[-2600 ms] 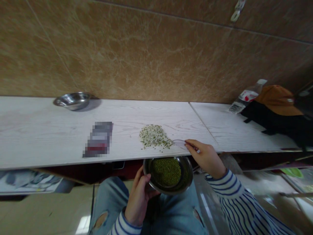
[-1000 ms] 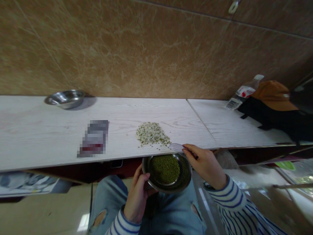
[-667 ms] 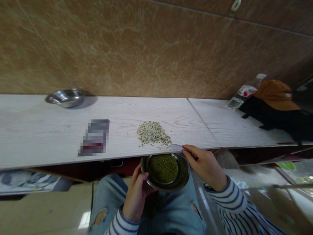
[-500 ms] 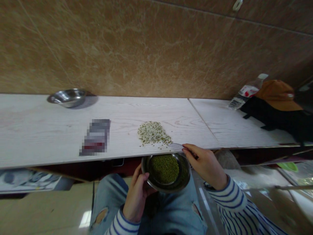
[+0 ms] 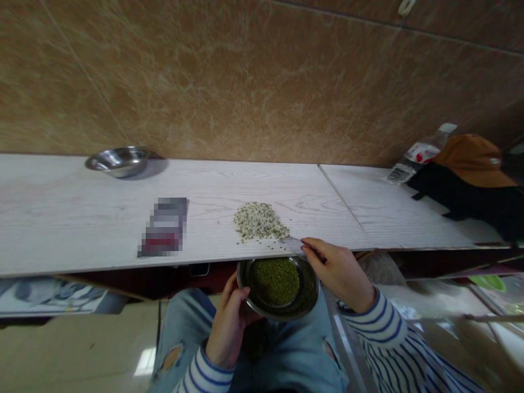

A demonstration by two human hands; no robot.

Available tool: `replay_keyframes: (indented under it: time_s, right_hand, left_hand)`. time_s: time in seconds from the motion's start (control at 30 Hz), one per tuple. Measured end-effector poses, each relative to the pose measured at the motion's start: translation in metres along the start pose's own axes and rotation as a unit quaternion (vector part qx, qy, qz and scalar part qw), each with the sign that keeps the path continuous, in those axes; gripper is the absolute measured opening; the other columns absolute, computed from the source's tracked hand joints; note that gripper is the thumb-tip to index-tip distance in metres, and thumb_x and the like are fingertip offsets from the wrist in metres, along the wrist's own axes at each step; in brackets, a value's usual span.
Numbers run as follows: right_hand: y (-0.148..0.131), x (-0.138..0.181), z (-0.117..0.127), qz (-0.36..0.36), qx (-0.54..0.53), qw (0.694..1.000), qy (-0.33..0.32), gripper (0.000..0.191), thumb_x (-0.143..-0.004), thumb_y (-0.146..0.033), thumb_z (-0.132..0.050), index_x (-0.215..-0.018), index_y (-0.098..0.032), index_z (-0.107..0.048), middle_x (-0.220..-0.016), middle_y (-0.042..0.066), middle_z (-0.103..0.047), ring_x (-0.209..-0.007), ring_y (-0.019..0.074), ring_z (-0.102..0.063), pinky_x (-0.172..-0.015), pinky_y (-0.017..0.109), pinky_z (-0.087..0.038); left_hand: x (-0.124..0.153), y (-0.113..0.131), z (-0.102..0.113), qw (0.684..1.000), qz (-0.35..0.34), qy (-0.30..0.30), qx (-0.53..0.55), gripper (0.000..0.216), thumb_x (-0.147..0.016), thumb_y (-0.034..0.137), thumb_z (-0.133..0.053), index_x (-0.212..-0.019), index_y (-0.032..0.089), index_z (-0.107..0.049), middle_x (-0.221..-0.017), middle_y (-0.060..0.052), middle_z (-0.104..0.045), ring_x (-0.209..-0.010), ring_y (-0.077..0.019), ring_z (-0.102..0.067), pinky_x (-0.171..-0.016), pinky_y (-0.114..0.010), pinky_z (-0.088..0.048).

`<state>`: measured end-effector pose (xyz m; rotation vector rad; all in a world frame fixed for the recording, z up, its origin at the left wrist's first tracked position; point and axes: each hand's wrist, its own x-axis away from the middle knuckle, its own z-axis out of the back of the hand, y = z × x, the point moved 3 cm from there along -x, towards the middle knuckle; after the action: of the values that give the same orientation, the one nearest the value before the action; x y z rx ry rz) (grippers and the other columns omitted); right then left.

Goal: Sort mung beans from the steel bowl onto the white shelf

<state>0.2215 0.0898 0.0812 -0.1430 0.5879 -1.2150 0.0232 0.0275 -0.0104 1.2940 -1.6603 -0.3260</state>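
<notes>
Bowl (image 5: 309, 286): round, shiny metal, held just below the front edge of the worktop (image 5: 61, 218), probably so that anything slipping over that edge lands inside.
Mung beans (image 5: 278, 281): small, green and smooth-looking, gathered toward the bowl's left side, perhaps because it tilts slightly.
Left hand (image 5: 229, 327): grasping the bowl's left rim, thumb above and fingers mostly hidden beneath, likely to steady it.
Right hand (image 5: 341, 270): pinching the spoon between thumb and fingers at the front edge, seemingly low so the tool lies nearly flat.
Spoon (image 5: 292, 243): thin, clear plastic; its tip is among loose beans beside the pile, its full outline hard to make out.
Pile (image 5: 257, 221): white rice speckled with mung beans, a low grainy mound close to the front edge, presumably within easy reach.
Packet (image 5: 164, 226): pixelated, flat, left of the pile near the front edge; material unclear.
Second bowl (image 5: 123, 170): flared metal, by the back edge toward the left, apparently kept aside.
</notes>
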Motion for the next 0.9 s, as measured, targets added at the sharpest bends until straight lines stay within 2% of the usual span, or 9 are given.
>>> replay_keyframes:
  time_s: [0.17,0.43,0.6,0.9]
  right_hand:
    - [-0.003,-0.008,-0.004,-0.002,0.014,1.000,-0.003,0.026,-0.086,-0.024,-0.047,-0.104,-0.020,-0.066,-0.092,0.004,-0.072,-0.078,0.0179,-0.069,-0.073,0.029,-0.055]
    - [-0.012,-0.012,-0.009,0.029,-0.031,0.999,-0.033,0.026,-0.088,-0.023,-0.046,-0.106,-0.022,-0.065,-0.098,0.002,-0.071,-0.086,0.0165,-0.067,-0.081,0.029,-0.053]
    - [-0.013,-0.012,-0.011,0.032,-0.026,0.999,-0.034,0.026,-0.089,-0.023,-0.045,-0.107,-0.022,-0.064,-0.100,0.002,-0.070,-0.089,0.0176,-0.066,-0.083,0.031,-0.052]
    - [-0.023,-0.002,-0.014,0.066,-0.044,0.996,-0.043,0.026,-0.090,-0.022,-0.045,-0.107,-0.022,-0.064,-0.100,0.003,-0.070,-0.090,0.0158,-0.065,-0.085,0.029,-0.051]
  left_hand:
    - [0.000,0.003,0.005,1.000,0.002,0.020,-0.003,0.050,-0.072,0.027,-0.060,-0.121,0.025,-0.051,-0.111,-0.007,-0.062,-0.088,-0.0209,-0.062,-0.065,-0.032,-0.052]
    - [0.001,0.006,0.015,0.999,-0.006,0.045,0.002,0.053,-0.067,0.025,-0.061,-0.120,0.025,-0.054,-0.113,-0.005,-0.062,-0.092,-0.0220,-0.060,-0.066,-0.031,-0.052]
    - [0.002,0.008,0.015,0.998,-0.008,0.059,-0.004,0.054,-0.066,0.023,-0.061,-0.119,0.024,-0.054,-0.113,-0.005,-0.061,-0.087,-0.0206,-0.061,-0.065,-0.031,-0.052]
    - [0.004,0.009,0.010,0.999,-0.003,0.038,-0.004,0.052,-0.067,0.022,-0.061,-0.119,0.024,-0.054,-0.111,-0.004,-0.062,-0.085,-0.0187,-0.060,-0.065,-0.030,-0.051]
